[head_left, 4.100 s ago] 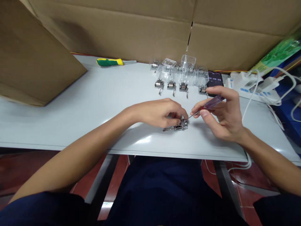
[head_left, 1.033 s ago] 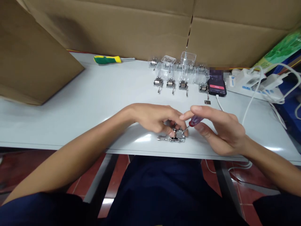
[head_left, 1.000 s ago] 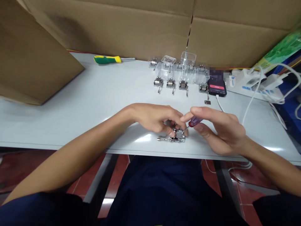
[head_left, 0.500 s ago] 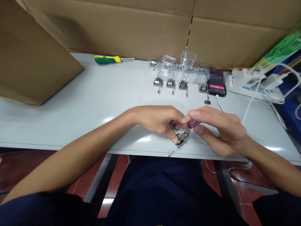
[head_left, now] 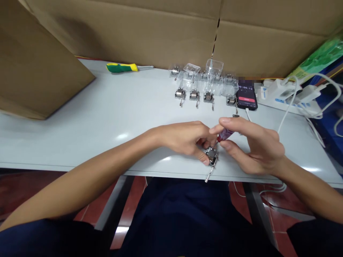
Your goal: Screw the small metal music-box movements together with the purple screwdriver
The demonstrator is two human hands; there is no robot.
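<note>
music box movement [head_left: 211, 156] pinched in left hand [head_left: 184, 137], right hand [head_left: 252, 146] gripping red-handled screwdriver [head_left: 225, 135]

Left hand [head_left: 186, 140] curled downward, right hand [head_left: 257, 146] pinching — the two close together

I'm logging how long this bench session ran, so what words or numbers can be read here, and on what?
"00:09:12" on the phone screen.
The red button below it has a label too small to read.
Markings on the power strip are too small to read.
The green packet shows nothing legible.
</note>
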